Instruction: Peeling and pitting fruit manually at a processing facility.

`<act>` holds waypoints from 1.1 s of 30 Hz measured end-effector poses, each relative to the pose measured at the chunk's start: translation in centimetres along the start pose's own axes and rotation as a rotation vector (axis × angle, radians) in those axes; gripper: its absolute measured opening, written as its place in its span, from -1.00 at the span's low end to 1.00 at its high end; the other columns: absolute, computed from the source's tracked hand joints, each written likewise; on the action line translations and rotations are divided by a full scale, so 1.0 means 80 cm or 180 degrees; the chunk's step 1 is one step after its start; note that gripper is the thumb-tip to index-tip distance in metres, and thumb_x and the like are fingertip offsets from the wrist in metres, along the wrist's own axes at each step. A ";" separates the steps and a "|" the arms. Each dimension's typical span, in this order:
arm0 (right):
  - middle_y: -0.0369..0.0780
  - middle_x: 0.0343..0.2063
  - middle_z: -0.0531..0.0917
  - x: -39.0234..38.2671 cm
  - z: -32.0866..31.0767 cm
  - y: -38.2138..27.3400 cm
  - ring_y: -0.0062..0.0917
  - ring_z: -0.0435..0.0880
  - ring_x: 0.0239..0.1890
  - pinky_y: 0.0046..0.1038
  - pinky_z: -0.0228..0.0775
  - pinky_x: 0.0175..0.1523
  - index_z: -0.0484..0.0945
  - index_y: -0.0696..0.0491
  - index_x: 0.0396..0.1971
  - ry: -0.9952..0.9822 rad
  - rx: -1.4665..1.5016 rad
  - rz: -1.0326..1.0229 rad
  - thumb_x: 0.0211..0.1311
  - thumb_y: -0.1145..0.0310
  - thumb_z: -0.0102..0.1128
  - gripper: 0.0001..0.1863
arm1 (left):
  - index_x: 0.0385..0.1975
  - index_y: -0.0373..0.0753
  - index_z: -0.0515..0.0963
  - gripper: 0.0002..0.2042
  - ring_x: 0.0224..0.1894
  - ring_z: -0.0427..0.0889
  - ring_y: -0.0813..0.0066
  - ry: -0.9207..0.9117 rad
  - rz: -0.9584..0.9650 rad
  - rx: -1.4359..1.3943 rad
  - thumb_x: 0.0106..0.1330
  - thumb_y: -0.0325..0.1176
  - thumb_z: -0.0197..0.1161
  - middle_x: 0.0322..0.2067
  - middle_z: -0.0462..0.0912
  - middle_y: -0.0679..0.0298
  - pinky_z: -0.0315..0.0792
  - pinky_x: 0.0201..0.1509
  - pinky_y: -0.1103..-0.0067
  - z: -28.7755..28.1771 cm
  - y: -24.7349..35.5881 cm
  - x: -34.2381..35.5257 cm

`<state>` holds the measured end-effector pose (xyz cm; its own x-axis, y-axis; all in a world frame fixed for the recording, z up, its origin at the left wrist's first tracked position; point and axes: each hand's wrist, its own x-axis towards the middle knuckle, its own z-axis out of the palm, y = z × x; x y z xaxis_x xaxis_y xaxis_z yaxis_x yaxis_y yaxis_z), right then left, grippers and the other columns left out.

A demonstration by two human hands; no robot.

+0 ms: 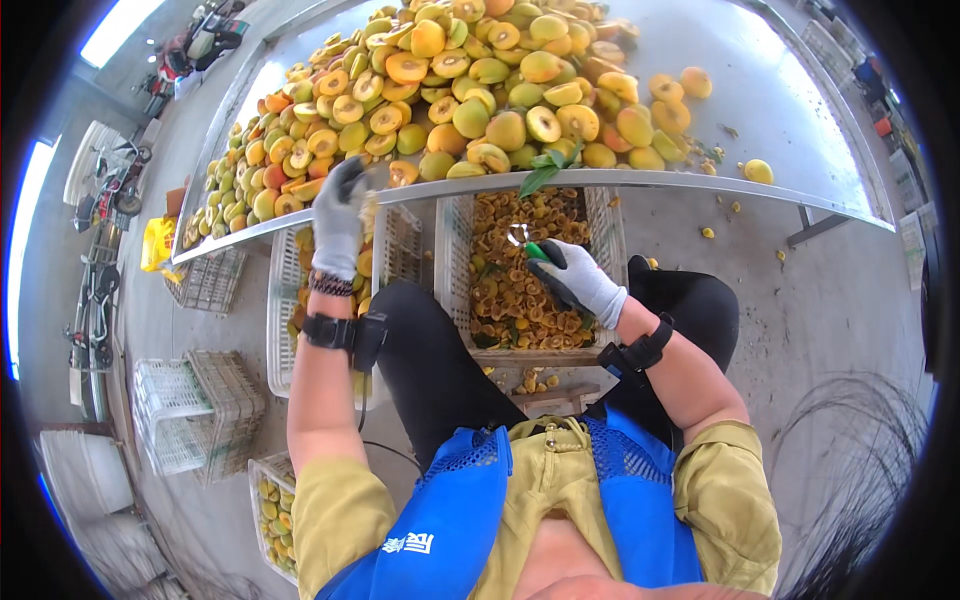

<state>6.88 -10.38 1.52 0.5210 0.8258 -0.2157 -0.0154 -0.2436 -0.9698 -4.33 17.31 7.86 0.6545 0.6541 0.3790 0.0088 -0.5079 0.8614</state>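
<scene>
My right hand [582,284], in a grey glove with dark fingers, is closed around the green handle of a corer [536,250]. Its metal loop points up and left over a crate [454,262] of brownish fruit pits and scraps [528,290]. My left hand [340,208], gloved alike, is raised at the table's near edge, above a white crate [280,330] of fruit pieces. Motion blurs its fingers, and I cannot make out whether they hold anything. Just beyond it, a large heap of yellow-orange peaches [470,90], many cut in half, covers much of the metal table [740,110].
Green leaves [545,170] hang over the table's metal edge. Stacked plastic crates [195,410] stand at the left, with another fruit-filled crate [275,515] below. A yellow bag [158,245] and parked motorbikes [112,185] are farther left. Fruit bits lie on the floor.
</scene>
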 end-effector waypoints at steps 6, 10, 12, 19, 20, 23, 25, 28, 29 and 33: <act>-0.21 -0.72 0.40 0.006 -0.006 0.018 -0.60 0.32 -0.68 -0.53 0.19 -0.55 0.37 0.16 -0.46 0.0382 -0.0424 -0.0703 0.02 0.27 0.07 -0.76 | -0.15 -0.31 0.35 -0.60 -0.16 0.44 0.28 -0.1453 0.0563 0.2015 -0.05 -0.38 0.19 -0.21 0.45 0.08 0.31 -0.09 0.54 0.147 0.021 0.031; -0.08 -0.65 0.41 0.005 -0.019 0.015 -0.47 0.35 -0.63 -0.48 0.23 -0.46 0.37 0.18 -0.45 0.0601 -0.0655 -0.0984 -0.01 0.29 0.07 -0.75 | -0.23 -0.32 0.40 -0.65 -0.22 0.47 0.31 -0.1314 0.0245 0.1494 -0.08 -0.39 0.20 -0.28 0.49 0.12 0.32 -0.12 0.59 0.148 -0.005 0.048; -0.21 -0.67 0.41 0.003 -0.028 0.014 -0.63 0.30 -0.63 -0.57 0.21 -0.49 0.36 0.18 -0.44 0.0802 -0.0142 -0.1150 0.01 0.33 0.07 -0.78 | -0.28 -0.33 0.43 -0.69 -0.26 0.49 0.37 -0.1289 -0.0072 0.0991 -0.08 -0.41 0.20 -0.33 0.51 0.16 0.32 -0.15 0.62 0.146 -0.029 0.055; -0.25 -0.66 0.42 0.002 -0.029 -0.025 -0.68 0.30 -0.64 -0.60 0.21 -0.51 0.37 0.17 -0.40 0.0970 0.0364 -0.0775 0.02 0.34 0.07 -0.78 | -0.40 -0.41 0.44 -0.77 -0.45 0.48 0.56 -0.0581 -0.0269 0.0209 -0.06 -0.46 0.22 -0.49 0.54 0.24 0.35 -0.32 0.68 0.136 -0.038 0.054; -0.24 -0.64 0.44 0.005 -0.029 -0.026 -0.66 0.32 -0.63 -0.60 0.23 -0.48 0.37 0.18 -0.39 0.1068 0.0310 -0.0899 0.02 0.35 0.07 -0.78 | -0.41 -0.41 0.44 -0.79 -0.47 0.47 0.59 -0.0421 -0.0435 -0.0153 -0.04 -0.47 0.22 -0.51 0.53 0.26 0.34 -0.36 0.70 0.134 -0.033 0.055; -0.16 -0.56 0.50 0.015 -0.028 -0.025 -0.52 0.41 -0.58 -0.57 0.27 -0.42 0.37 0.19 -0.35 0.1546 -0.0151 -0.1533 0.01 0.40 0.06 -0.78 | -0.44 -0.40 0.44 -0.85 -0.52 0.44 0.65 0.0014 -0.0580 -0.0958 0.00 -0.50 0.20 -0.55 0.50 0.32 0.32 -0.46 0.75 0.129 0.003 0.057; -0.09 -0.49 0.52 0.018 -0.026 -0.033 -0.38 0.49 -0.51 -0.53 0.29 -0.36 0.36 0.19 -0.30 0.1721 -0.0362 -0.1564 0.01 0.43 0.05 -0.76 | -0.39 -0.42 0.43 -0.83 -0.51 0.46 0.61 -0.0008 -0.0312 -0.1130 0.02 -0.52 0.17 -0.52 0.51 0.26 0.36 -0.48 0.73 0.119 0.009 0.059; -0.03 -0.43 0.51 0.036 -0.019 -0.031 -0.23 0.50 -0.38 -0.47 0.31 -0.32 0.32 0.19 -0.23 0.1981 -0.0450 -0.1953 -0.01 0.46 0.05 -0.70 | -0.31 -0.44 0.40 -0.78 -0.46 0.50 0.54 -0.0366 -0.0834 -0.2392 0.05 -0.51 0.13 -0.45 0.51 0.20 0.43 -0.40 0.69 0.129 0.047 0.023; -0.03 -0.43 0.51 0.036 -0.017 -0.037 -0.20 0.49 -0.32 -0.43 0.32 -0.30 0.28 0.18 -0.18 0.1967 -0.0531 -0.2024 -0.01 0.47 0.05 -0.66 | -0.25 -0.45 0.37 -0.75 -0.39 0.52 0.49 -0.0574 -0.0871 -0.2505 0.07 -0.50 0.10 -0.37 0.50 0.16 0.45 -0.28 0.66 0.130 0.049 0.012; -0.08 -0.47 0.51 0.027 0.001 -0.055 -0.29 0.52 -0.44 -0.48 0.32 -0.35 0.29 0.20 -0.28 0.1775 -0.0446 -0.1576 -0.01 0.47 0.04 -0.73 | -0.17 -0.42 0.33 -0.72 -0.32 0.50 0.51 -0.1013 -0.1247 -0.2918 0.11 -0.49 0.06 -0.29 0.47 0.17 0.43 -0.24 0.69 0.149 0.055 -0.040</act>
<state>8.02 -7.51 5.30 0.7937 0.4851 0.3670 0.4218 -0.0042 -0.9067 2.60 6.28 6.39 0.8996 0.4360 0.0262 -0.2265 0.4144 0.8814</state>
